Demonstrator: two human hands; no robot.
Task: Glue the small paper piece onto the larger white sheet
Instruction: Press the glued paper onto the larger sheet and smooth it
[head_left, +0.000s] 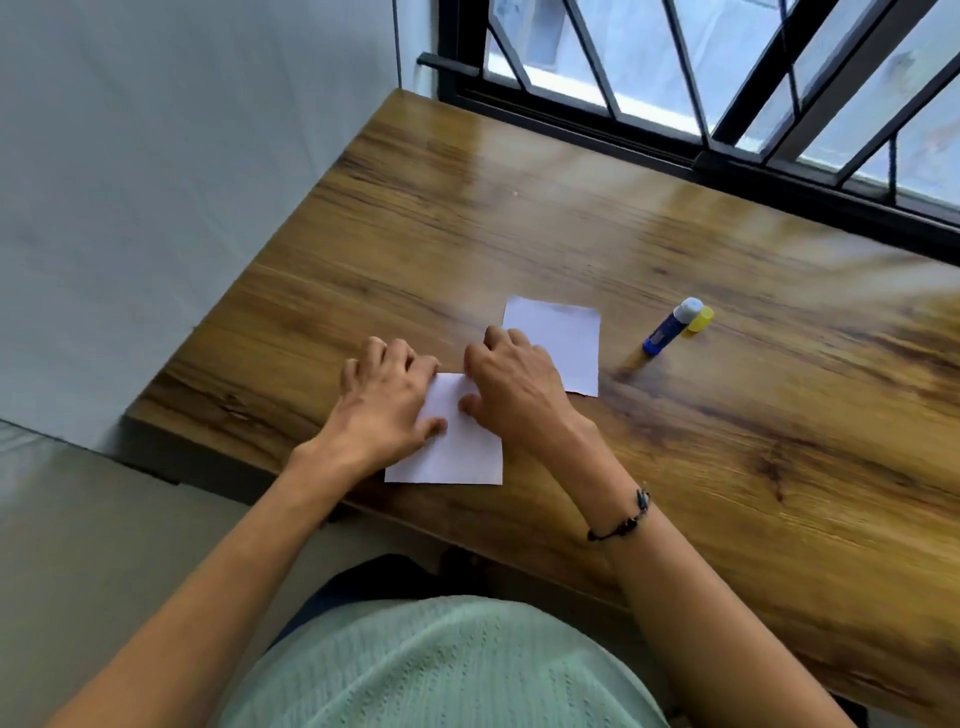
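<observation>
A white paper piece (462, 452) lies on the wooden table (727, 467) near its front edge. My left hand (387, 402) covers its upper left corner, fingers curled over the top edge and thumb on the paper. My right hand (514, 384) holds the upper right corner the same way, thumb on the paper. Just behind lies a second white sheet (569, 338), flat, its lower left corner hidden under my right hand. The two papers look about the same size. A blue glue stick (667, 330) lies uncapped to the right, its yellow cap (700, 319) beside it.
The table's left end (249, 291) stands close to a pale wall. A black barred window (727, 78) runs along the far edge. My lap and green top are below the front edge.
</observation>
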